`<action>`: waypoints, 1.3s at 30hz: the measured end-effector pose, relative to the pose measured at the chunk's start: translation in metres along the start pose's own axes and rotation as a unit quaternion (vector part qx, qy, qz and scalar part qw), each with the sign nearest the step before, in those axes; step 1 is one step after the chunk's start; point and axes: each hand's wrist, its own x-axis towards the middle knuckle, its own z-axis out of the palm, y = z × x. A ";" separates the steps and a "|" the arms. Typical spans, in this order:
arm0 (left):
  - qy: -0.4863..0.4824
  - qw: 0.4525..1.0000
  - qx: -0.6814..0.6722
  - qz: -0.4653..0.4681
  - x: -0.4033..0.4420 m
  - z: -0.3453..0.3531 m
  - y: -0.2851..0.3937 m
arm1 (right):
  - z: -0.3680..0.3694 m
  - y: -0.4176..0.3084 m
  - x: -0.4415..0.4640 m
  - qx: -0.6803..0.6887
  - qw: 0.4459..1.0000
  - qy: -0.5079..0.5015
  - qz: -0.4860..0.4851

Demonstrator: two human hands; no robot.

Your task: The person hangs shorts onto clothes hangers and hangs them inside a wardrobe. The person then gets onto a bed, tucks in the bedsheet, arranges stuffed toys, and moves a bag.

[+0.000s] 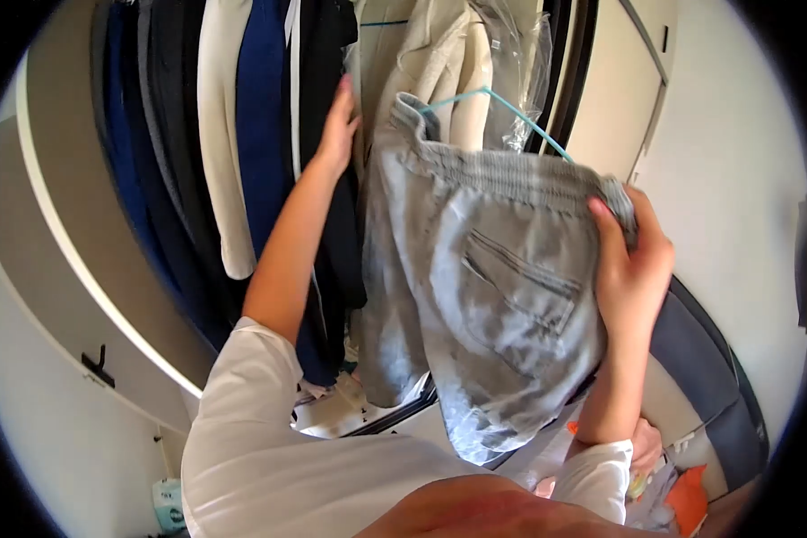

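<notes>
"Where are the grey shorts [520, 260]?"

"Toward 4 o'clock of centre, waistband [511, 179] at 12, legs at 6, long axis between. The right hand [641, 255] pinches the waistband's outer end; the left hand [336, 139] is open (any contact unclear) by hanging clothes [264, 117]."

"Good handling?"

"Steady waistband, blue hanger [531, 121] supported."

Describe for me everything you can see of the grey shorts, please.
The grey shorts, mottled and denim-like, have a gathered, seemingly elastic waistband and a stitched pocket. They tilt on a thin light-blue hanger, before a cream garment; the right hand grips one end of the waistband.
</notes>
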 end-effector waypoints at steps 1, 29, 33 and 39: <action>0.069 0.997 0.009 -0.037 0.007 -0.009 -0.001 | 0.016 -0.005 0.013 -0.030 0.999 0.013 -0.025; 0.060 0.959 0.277 0.003 -0.016 -0.124 -0.026 | 0.267 -0.051 0.311 -0.084 0.977 0.163 -0.112; 0.046 0.962 0.270 0.023 -0.018 -0.109 -0.027 | 0.274 -0.069 0.310 -0.075 0.976 0.154 -0.138; 0.021 0.964 0.263 0.036 -0.015 -0.097 -0.040 | 0.298 -0.080 0.277 -0.058 0.966 0.146 -0.207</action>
